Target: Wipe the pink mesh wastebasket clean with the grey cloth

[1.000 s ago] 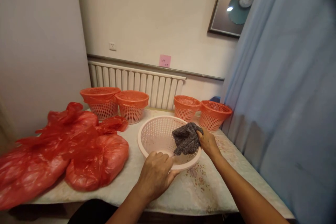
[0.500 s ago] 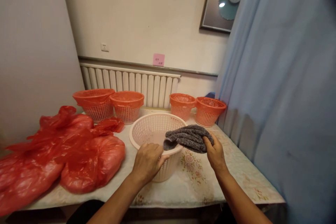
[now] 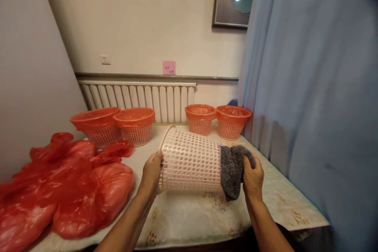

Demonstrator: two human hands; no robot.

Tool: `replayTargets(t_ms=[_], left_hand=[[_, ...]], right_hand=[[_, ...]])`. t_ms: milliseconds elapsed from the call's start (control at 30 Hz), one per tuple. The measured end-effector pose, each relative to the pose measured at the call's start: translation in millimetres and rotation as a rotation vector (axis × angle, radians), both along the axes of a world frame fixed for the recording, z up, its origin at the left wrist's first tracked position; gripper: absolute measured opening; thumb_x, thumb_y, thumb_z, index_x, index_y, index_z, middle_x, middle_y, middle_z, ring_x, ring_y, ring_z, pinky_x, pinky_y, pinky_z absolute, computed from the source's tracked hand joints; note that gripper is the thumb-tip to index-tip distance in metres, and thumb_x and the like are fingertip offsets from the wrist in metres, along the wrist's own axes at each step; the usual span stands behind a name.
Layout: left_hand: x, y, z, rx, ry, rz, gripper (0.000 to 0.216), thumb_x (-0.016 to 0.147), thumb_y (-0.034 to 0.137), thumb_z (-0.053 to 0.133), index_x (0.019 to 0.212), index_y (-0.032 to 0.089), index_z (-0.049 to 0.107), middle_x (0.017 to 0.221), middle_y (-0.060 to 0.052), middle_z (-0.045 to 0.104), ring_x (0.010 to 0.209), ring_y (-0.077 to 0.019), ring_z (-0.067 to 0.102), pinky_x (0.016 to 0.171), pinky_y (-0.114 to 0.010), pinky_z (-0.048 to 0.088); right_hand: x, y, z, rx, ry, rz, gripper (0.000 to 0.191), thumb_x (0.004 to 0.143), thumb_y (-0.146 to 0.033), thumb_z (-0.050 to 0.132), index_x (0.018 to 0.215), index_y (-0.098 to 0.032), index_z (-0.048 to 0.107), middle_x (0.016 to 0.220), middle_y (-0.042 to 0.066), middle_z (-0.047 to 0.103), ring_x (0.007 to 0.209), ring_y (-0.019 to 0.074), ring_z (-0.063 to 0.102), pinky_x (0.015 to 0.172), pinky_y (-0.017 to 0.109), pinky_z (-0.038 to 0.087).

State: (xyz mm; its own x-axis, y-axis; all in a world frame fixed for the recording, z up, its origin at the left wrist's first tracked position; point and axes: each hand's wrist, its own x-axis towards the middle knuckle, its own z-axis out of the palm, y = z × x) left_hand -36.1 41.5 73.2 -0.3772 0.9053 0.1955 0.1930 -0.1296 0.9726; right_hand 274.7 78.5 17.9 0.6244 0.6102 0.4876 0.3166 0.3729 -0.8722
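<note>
A white plastic mesh basket (image 3: 191, 161) is tipped on its side above the table, its mouth facing left and its base right. My left hand (image 3: 152, 171) grips the basket's rim, with part of the fingers hidden behind it. A dark grey speckled cloth (image 3: 232, 171) is bunched in my right hand (image 3: 253, 175), whose fingers are closed on it. The cloth lies against the basket's base. The inside of the basket is hidden from me.
Filled red plastic bags (image 3: 76, 185) cover the table's left side. Along the back stand red-lined baskets: two at left (image 3: 134, 126) and two at right (image 3: 233, 122). A floral tablecloth (image 3: 183, 216) covers the table. A blue curtain (image 3: 295, 86) hangs at right.
The white basket has gone from upright on the table to tipped sideways. The cloth has moved from over its rim to its base. My view has shifted slightly right.
</note>
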Motion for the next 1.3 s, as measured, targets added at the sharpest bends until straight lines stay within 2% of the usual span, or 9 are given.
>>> replayTargets(t_ms=[167,333,467,600,667,767,1033,1167,1300], left_hand=[[31.9,-11.7,-34.5,-0.039,-0.14,-0.124,0.042,0.081,0.058,0.042,0.082,0.018,0.055,0.066,0.002,0.059,0.06,-0.0167,0.055,0.058,-0.028,0.045],[56.1,-31.6,-49.6,-0.09,-0.093,-0.302,0.042,0.081,0.059,0.048,0.076,0.018,0.058,0.073,-0.001,0.064,0.07,-0.019,0.059,0.069,-0.029,0.047],[63.5,-40.1,-58.9,-0.055,-0.039,-0.353,0.045,0.085,0.058,0.044,0.091,0.017,0.062,0.093,-0.006,0.069,0.089,-0.0232,0.061,0.087,-0.033,0.046],[60.8,-41.5,-67.2,-0.056,-0.036,-0.427,0.046,0.088,0.055,0.04,0.097,0.016,0.063,0.105,-0.008,0.069,0.096,-0.0234,0.061,0.094,-0.035,0.044],[59.5,-41.4,-70.1,-0.044,-0.034,-0.44,0.046,0.089,0.054,0.039,0.098,0.016,0.063,0.107,-0.008,0.068,0.098,-0.0232,0.061,0.095,-0.035,0.043],[59.3,-41.0,-73.1,-0.03,-0.02,-0.426,0.046,0.088,0.054,0.041,0.1,0.016,0.064,0.107,-0.008,0.069,0.099,-0.0239,0.061,0.095,-0.036,0.044],[59.7,-39.2,-79.7,-0.016,-0.001,-0.392,0.046,0.089,0.054,0.04,0.103,0.017,0.063,0.104,-0.008,0.069,0.097,-0.0244,0.061,0.092,-0.035,0.045],[59.9,-37.4,-83.3,-0.011,-0.001,-0.414,0.045,0.09,0.053,0.038,0.105,0.017,0.062,0.109,-0.008,0.068,0.101,-0.0243,0.06,0.095,-0.037,0.043],[62.5,-35.0,-87.1,0.011,-0.011,-0.44,0.047,0.091,0.053,0.036,0.107,0.016,0.06,0.108,-0.009,0.068,0.104,-0.0242,0.06,0.1,-0.04,0.041]], right_hand=[[-2.8,3.1,0.1,0.012,0.014,-0.027,0.042,0.077,-0.038,0.055,0.113,-0.017,0.06,0.116,0.01,0.063,0.107,0.0231,0.056,0.099,0.038,0.039],[-9.8,-2.5,3.9,0.051,-0.042,-0.119,0.042,0.078,-0.039,0.055,0.112,-0.016,0.059,0.114,0.011,0.063,0.105,0.0236,0.057,0.096,0.038,0.041],[-23.2,-2.9,-5.0,-0.054,-0.24,0.047,0.043,0.079,-0.041,0.055,0.115,-0.017,0.058,0.115,0.011,0.064,0.108,0.0245,0.057,0.096,0.04,0.042],[-29.4,-3.5,-14.1,-0.176,-0.635,0.212,0.051,0.08,-0.038,0.055,0.128,-0.02,0.051,0.133,0.011,0.053,0.13,0.0291,0.039,0.107,0.049,0.029],[-27.7,-5.2,-16.0,-0.204,-0.725,0.242,0.055,0.083,-0.035,0.052,0.135,-0.021,0.043,0.14,0.009,0.046,0.135,0.0287,0.033,0.108,0.051,0.027],[-22.1,-7.5,-16.1,-0.203,-0.816,0.277,0.056,0.084,-0.027,0.048,0.139,-0.022,0.038,0.142,0.008,0.043,0.134,0.0261,0.035,0.108,0.048,0.029],[-19.1,-4.9,-9.7,-0.083,-0.875,0.2,0.047,0.082,-0.017,0.05,0.128,-0.024,0.048,0.125,0.005,0.057,0.114,0.0241,0.048,0.1,0.043,0.038],[-43.2,-10.2,-6.1,-0.073,-0.838,0.132,0.043,0.082,-0.017,0.049,0.125,-0.021,0.049,0.117,0.009,0.057,0.11,0.0258,0.048,0.098,0.045,0.04],[-93.6,-31.7,-7.6,-0.014,-0.828,0.221,0.051,0.078,-0.015,0.051,0.128,-0.018,0.045,0.116,0.012,0.054,0.111,0.0277,0.047,0.097,0.045,0.041]])
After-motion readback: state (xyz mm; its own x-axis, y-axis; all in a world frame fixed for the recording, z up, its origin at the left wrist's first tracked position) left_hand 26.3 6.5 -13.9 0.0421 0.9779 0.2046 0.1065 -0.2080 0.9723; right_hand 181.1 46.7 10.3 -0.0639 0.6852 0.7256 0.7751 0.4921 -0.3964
